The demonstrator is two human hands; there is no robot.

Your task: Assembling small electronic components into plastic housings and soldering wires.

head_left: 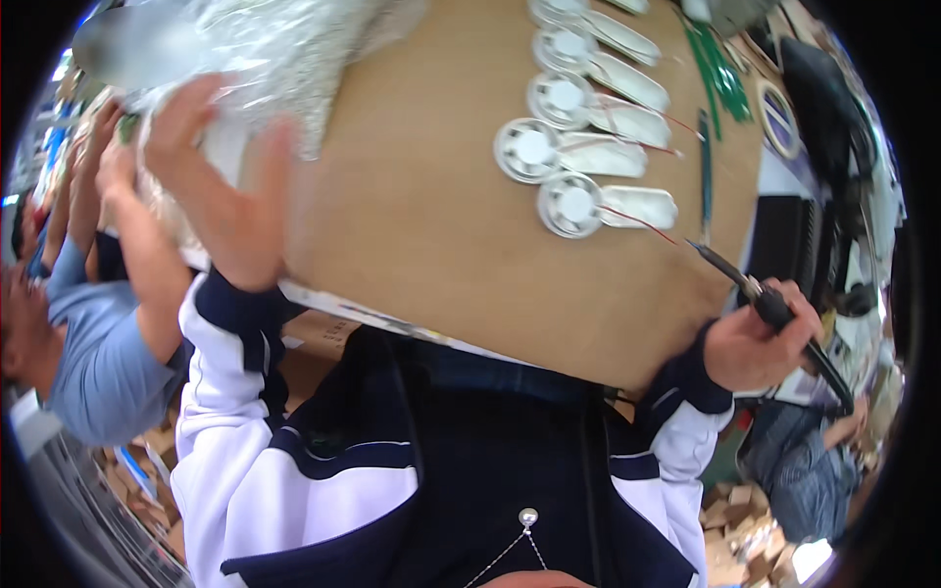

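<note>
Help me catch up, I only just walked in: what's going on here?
The person's right hand holds a soldering iron, its tip close to the free end of a red wire from the nearest white round-headed piece. More such pieces lie in a row on the brown tabletop. The left hand, blurred, is open near clear plastic wrapping.

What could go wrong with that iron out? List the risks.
The soldering iron in the right hand has its tip by the nearest red wire; if hot, it might scorch the wire or the brown tabletop. The open left hand, close to the clear plastic bag, could snag it.
</note>
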